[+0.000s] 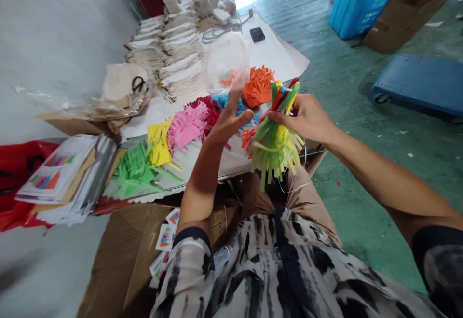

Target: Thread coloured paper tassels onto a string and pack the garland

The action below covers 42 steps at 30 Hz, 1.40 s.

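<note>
Green and yellow, the fringed bundle (273,144) hung by the near right corner of the bench (231,162), right of the pink fringe (188,124). The fingers of the right hand (314,117) pinched its gathered top; those of the left hand (230,120) were spread, gripping nothing. It looked light and limp, probably papery, its thin strips likely to crease or tear, so the bunched neck seemed the surest hold.

The table (233,159) bears pink fringe (186,127); orange fringe (260,86); white stacks (182,69).
</note>
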Motion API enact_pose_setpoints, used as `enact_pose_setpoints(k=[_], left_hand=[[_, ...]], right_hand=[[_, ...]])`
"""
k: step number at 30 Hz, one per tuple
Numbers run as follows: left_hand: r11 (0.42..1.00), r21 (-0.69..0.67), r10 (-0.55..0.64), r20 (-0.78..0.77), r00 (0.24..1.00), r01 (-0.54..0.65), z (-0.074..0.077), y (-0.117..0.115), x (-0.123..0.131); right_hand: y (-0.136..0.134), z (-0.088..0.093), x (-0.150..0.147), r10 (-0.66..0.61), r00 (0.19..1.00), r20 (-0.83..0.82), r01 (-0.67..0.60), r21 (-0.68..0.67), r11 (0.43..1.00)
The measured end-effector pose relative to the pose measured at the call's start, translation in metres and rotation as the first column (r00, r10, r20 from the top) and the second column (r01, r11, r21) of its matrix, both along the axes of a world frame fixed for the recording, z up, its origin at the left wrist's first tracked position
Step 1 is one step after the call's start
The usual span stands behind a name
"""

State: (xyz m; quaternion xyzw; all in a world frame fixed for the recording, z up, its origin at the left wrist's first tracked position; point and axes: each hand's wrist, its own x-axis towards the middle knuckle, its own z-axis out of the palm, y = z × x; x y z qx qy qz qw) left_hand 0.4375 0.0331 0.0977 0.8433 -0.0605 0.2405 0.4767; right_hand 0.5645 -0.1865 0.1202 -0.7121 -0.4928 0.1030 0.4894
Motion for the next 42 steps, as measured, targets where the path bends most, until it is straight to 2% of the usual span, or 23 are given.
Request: enact_pose_setpoints(k=[1,3,5,8,10,12,17,20,23,25,27,29,32,33,35,38,40,42], left_hand=[[0.996,-0.066,-0.065,0.009,0.998,0.065,0.005,0.001,0.002],[0.939,-0.254,-0.256,-0.060,0.965,0.233,0.007,-0.008,0.004],[0.871,-0.433,-0.328,-0.165,0.930,0.231,0.000,-0.026,0.003],[0.777,-0.624,-0.284,-0.229,0.931,0.084,-0.017,-0.049,-0.001],[0.727,-0.687,-0.228,-0.247,0.942,-0.005,-0.026,-0.059,-0.003],[0.708,-0.699,-0.161,-0.299,0.941,-0.101,-0.030,-0.063,-0.005],[0.682,-0.671,-0.014,-0.410,0.912,-0.291,-0.028,-0.050,-0.015],[0.644,-0.721,0.017,-0.323,0.946,-0.257,-0.026,-0.034,-0.025],[0.686,-0.713,0.006,-0.199,0.980,-0.149,-0.027,-0.026,-0.033],[0.744,-0.648,0.068,-0.173,0.983,-0.165,-0.028,-0.024,-0.037],[0.786,-0.574,0.169,-0.159,0.973,-0.230,-0.029,-0.022,-0.042],[0.787,-0.555,0.230,-0.140,0.963,-0.269,-0.028,-0.016,-0.047],[0.754,-0.599,0.223,-0.154,0.963,-0.270,-0.018,0.006,-0.058],[0.756,-0.593,0.209,-0.182,0.961,-0.277,-0.013,0.016,-0.061],[0.798,-0.520,0.182,-0.276,0.944,-0.306,-0.001,0.034,-0.064],[0.915,-0.289,0.131,-0.446,0.886,-0.281,0.012,0.048,-0.056],[0.984,-0.064,0.107,-0.534,0.839,-0.167,0.016,0.039,-0.047],[0.986,0.163,0.129,-0.544,0.829,-0.046,0.017,0.015,-0.040]], right_hand=[[0.001,0.003,-0.001,-0.003,1.000,0.016,0.003,0.008,1.000],[0.004,0.008,-0.005,-0.001,1.000,0.022,0.000,0.045,0.999],[0.008,0.011,-0.008,0.015,1.000,0.005,-0.016,0.089,0.996],[0.014,0.008,-0.012,0.033,0.999,-0.006,-0.032,0.120,0.992],[0.016,0.003,-0.013,0.016,1.000,-0.010,-0.015,0.117,0.993],[0.018,-0.002,-0.013,0.020,0.999,-0.029,-0.018,0.086,0.996],[0.016,-0.003,0.001,0.150,0.986,-0.078,-0.155,-0.061,0.986],[0.013,-0.010,0.011,0.183,0.977,-0.107,-0.191,-0.068,0.979],[0.015,-0.028,0.009,0.160,0.981,-0.105,-0.165,-0.033,0.986],[0.017,-0.041,-0.001,0.143,0.988,-0.066,-0.145,-0.036,0.989],[0.018,-0.051,-0.012,0.161,0.987,-0.029,-0.162,-0.044,0.986],[0.013,-0.055,-0.019,0.212,0.977,-0.011,-0.212,-0.053,0.976],[-0.003,-0.051,-0.012,0.324,0.945,-0.038,-0.327,-0.118,0.938],[-0.010,-0.047,-0.007,0.353,0.934,-0.047,-0.356,-0.150,0.922],[-0.023,-0.031,0.005,0.384,0.922,-0.050,-0.385,-0.211,0.898],[-0.033,0.010,0.011,0.397,0.917,0.025,-0.382,-0.226,0.896],[-0.029,0.044,0.008,0.448,0.883,0.140,-0.416,-0.212,0.884],[-0.017,0.072,0.006,0.457,0.851,0.259,-0.423,-0.179,0.888]])
